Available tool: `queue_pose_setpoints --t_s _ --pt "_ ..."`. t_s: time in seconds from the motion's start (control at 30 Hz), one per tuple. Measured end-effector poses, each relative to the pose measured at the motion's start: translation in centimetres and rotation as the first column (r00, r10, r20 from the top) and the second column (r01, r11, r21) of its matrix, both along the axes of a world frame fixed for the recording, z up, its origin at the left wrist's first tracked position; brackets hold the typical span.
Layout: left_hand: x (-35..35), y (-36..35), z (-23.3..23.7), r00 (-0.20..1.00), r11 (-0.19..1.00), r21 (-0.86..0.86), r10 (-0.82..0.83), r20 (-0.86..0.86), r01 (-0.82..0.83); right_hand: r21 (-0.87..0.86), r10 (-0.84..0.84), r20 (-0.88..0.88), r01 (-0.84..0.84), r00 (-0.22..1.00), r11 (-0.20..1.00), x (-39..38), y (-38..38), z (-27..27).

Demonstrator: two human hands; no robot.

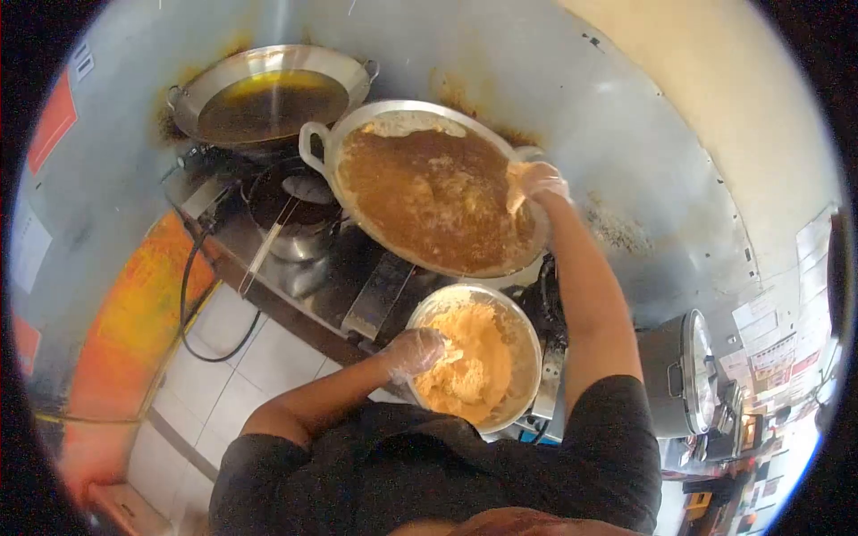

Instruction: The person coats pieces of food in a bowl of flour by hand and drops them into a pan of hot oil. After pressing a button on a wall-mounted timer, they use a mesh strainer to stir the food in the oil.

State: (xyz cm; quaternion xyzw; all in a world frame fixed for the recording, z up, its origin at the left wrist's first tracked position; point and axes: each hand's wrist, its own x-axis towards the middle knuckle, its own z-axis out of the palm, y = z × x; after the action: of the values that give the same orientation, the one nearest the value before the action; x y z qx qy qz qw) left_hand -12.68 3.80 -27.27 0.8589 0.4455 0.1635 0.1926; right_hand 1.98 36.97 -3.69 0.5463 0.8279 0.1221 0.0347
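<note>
My right hand (543, 181), in a clear plastic glove, is at the right rim of a big wok (393, 107) of bubbling brown oil. It grips a pale orange, flour-coated piece (516, 189) that hangs over the oil. My left hand (416, 351), also gloved, is curled at the left side of a metal bowl (534, 375). Its fingertips are in the orange seasoned flour (487, 348), and what they hold, if anything, is hidden by the coating. A clumpy floured lump (466, 382) lies in the bowl below my left hand.
A second wok (313, 61) with darker oil stands at the back left. A long-handled strainer (268, 239) rests in a metal pot (299, 246) on the stove. A large lidded pot (666, 375) stands at the right. A black hose (185, 295) hangs from the stove's left end.
</note>
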Motion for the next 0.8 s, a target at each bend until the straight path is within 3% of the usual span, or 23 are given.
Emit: queue_pose_setpoints --t_s 0.07,0.13,0.17,0.27,0.3,0.37,0.43,0.47,0.53,0.57,0.6,0.63,0.67,0.73,0.77,0.8 --pt "-0.2 -0.3 0.8 1.0 0.988 -0.152 0.012 -0.012 -0.014 0.046 -0.006 -0.07 0.009 0.998 0.999 -1.9 0.7 -0.3" --pt "-0.9 -1.1 2.0 0.999 0.997 0.067 -0.025 -0.042 0.028 -0.067 -0.027 0.188 0.041 0.982 0.997 -4.0 1.1 -0.7" --pt "-0.7 -1.1 2.6 0.999 1.0 0.018 0.004 -0.05 -0.003 -0.07 -0.013 0.185 0.027 0.983 0.997 -4.9 1.3 -1.0" --pt "-0.4 -0.6 0.7 0.997 0.998 -0.021 0.053 0.054 -0.052 -0.046 -0.089 -0.048 0.087 0.995 0.995 -6.5 1.4 -1.8" --pt "-0.3 -0.4 -0.1 0.997 0.998 0.051 0.016 0.082 -0.02 -0.052 -0.089 -0.051 0.086 0.995 0.995 -7.2 -0.1 -0.7" --pt "-0.4 -0.3 -0.4 0.995 0.993 0.119 -0.026 0.1 0.014 -0.034 0.159 0.289 -0.156 0.944 0.987 -7.9 -2.9 2.6" --pt "-0.5 -0.4 1.1 0.994 0.994 0.087 -0.061 -0.086 0.068 -0.013 0.072 0.184 -0.07 0.98 0.997 -7.8 -1.8 5.0" --pt "-0.5 -0.4 0.5 0.994 0.994 0.08 -0.068 -0.091 0.075 0.001 -0.016 0.082 0.016 0.996 1.0 -7.5 -1.7 6.2" --pt "-0.5 -0.6 -0.5 0.998 0.981 0.179 -0.066 -0.02 0.068 0.039 -0.041 0.124 0.036 0.991 0.999 -6.5 -4.3 10.1" --pt "-0.4 -0.9 -0.6 0.998 0.976 0.208 -0.07 0.0 0.069 0.104 0.02 0.007 -0.021 1.0 0.994 -5.4 -6.1 11.8" --pt "-0.1 -1.2 0.3 0.983 0.983 0.184 -0.042 0.181 0.008 0.178 0.087 -0.107 -0.067 0.99 0.982 -3.9 -8.0 13.0" --pt "0.3 -1.3 1.2 0.935 0.988 0.149 -0.008 0.355 -0.048 0.307 0.259 -0.079 -0.224 0.963 0.925 -1.7 -9.2 13.4" --pt "0.8 -1.2 1.7 0.938 0.989 0.146 -0.015 0.346 -0.038 0.428 0.418 -0.027 -0.368 0.908 0.825 0.3 -10.7 13.7" --pt "1.9 -1.2 2.7 0.954 0.927 0.375 -0.103 0.283 -0.011 0.405 0.269 0.259 -0.357 0.928 0.842 2.4 -15.0 14.7" --pt "1.1 -1.0 8.0 0.98 0.94 0.307 -0.182 0.077 0.151 0.436 0.384 0.218 -0.442 0.897 0.784 4.2 -17.6 14.5" --pt "1.1 -0.5 10.4 0.986 0.951 0.269 -0.167 0.031 0.152 0.472 0.493 0.18 -0.515 0.851 0.716 6.0 -20.4 14.2"
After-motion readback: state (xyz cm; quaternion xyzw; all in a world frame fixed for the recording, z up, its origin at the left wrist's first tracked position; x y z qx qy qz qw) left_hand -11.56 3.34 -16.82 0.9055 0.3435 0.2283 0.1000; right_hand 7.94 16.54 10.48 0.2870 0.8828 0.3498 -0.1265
